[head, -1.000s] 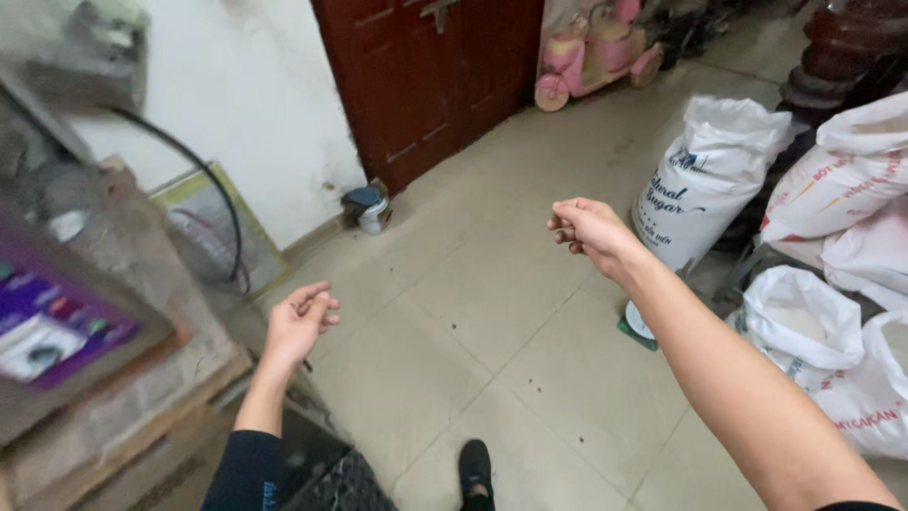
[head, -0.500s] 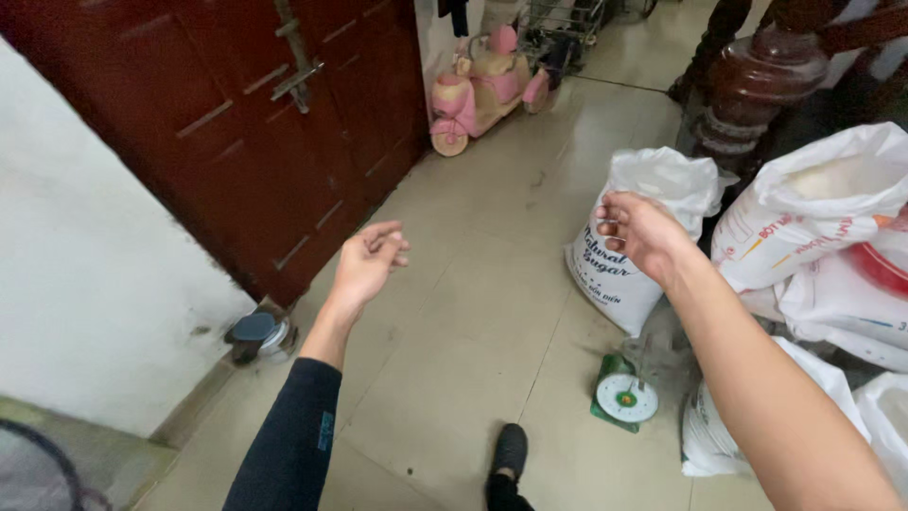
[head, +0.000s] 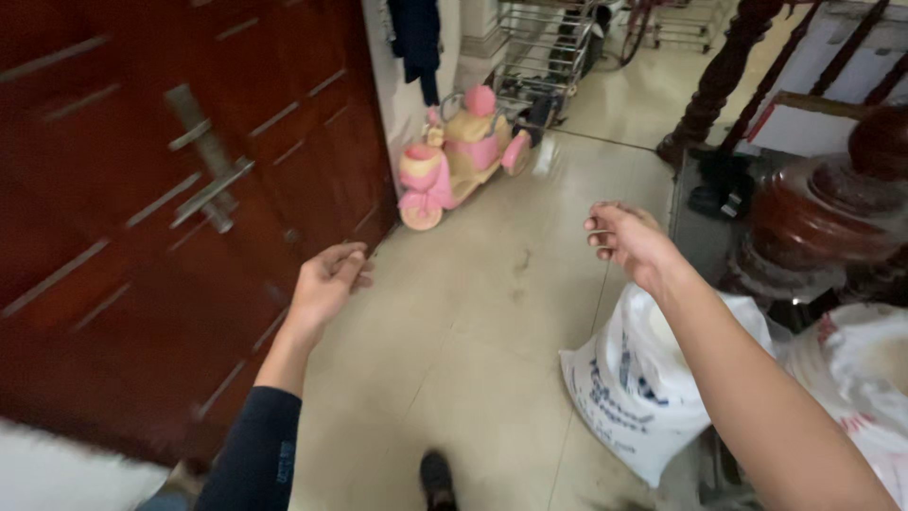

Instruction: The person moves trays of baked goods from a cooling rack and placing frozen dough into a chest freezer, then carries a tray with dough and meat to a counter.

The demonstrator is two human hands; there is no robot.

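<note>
Swung toward the dark red wooden door (head: 142,237), both hands hang empty over the tiled floor (head: 473,312): left hand (head: 326,282) released, right hand (head: 629,241) loosely curled above a white woven sack (head: 634,388); a pink toy ride-on (head: 459,151) stands beside the door.

1. The scene is lit dimly and evenly by soft daylight from the far end.
2. Pale glare is reflected on the tiled floor (head: 492,312).
3. The edges are smeared by motion blur.
</note>
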